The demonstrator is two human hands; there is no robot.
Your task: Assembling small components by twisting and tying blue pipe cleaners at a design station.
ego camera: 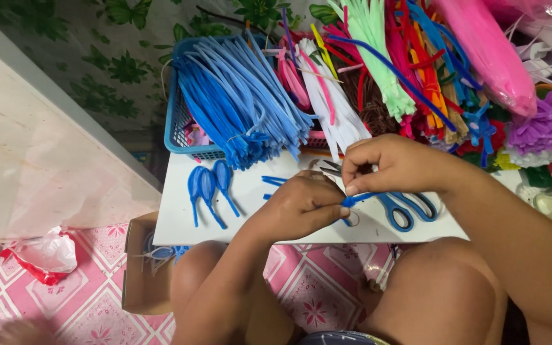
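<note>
- Both hands meet over the middle of the white tabletop (180, 223): the left hand (301, 207) and right hand (394, 165) each have their fingers clenched on one blue pipe cleaner (359, 199).
- Blue-handled scissors (410, 207) lie just beside, toward the near edge.
- Finished blue loops (207, 185) rest near the left edge.
- A blue basket (180, 121) of blue stems sits at the far left corner.
</note>
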